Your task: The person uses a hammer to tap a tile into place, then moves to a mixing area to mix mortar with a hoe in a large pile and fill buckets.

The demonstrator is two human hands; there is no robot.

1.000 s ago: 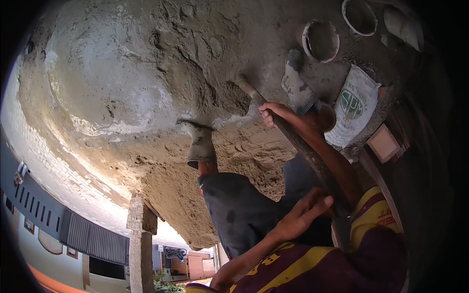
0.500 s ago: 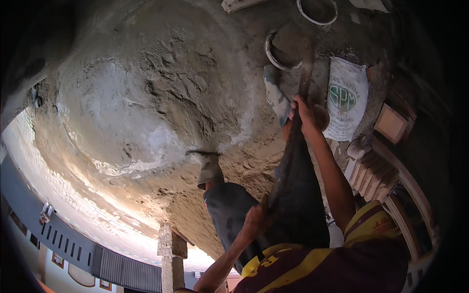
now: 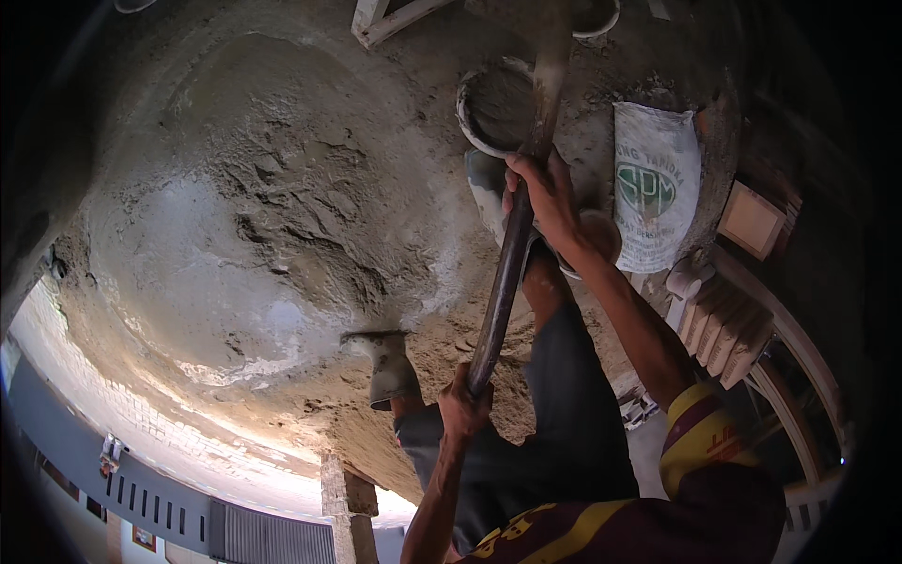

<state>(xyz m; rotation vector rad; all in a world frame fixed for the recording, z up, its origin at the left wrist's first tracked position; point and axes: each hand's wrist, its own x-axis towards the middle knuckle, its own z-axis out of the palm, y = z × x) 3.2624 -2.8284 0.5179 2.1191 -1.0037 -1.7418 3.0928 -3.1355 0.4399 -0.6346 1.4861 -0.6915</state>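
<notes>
My right hand (image 3: 547,195) is wrapped round the upper part of a long wooden handle, and my left hand (image 3: 465,404) grips its lower end near my thigh. The handle belongs to what looks like a hoe (image 3: 507,254); its dark head is blurred and partly cut off at the top edge. Just left of the handle stands a bucket (image 3: 464,115) with grey mortar in it. A broad heap of wet mortar (image 3: 319,202) spreads over the ground to the left. My boot (image 3: 390,367) stands at its near edge; my other boot (image 3: 484,188) is beside the bucket.
A white printed sack (image 3: 648,230) lies to the right, with a round container (image 3: 603,240) partly behind my right forearm. Another bucket (image 3: 613,21) and a wooden frame (image 3: 404,21) are at the top. Stacked bags (image 3: 723,338) stand at right; a post (image 3: 346,498) rises below.
The hoe has swung up and left, its head moving from the bucket to the top edge. Both hands have shifted left with it. Mortar in the bucket now shows more plainly.
</notes>
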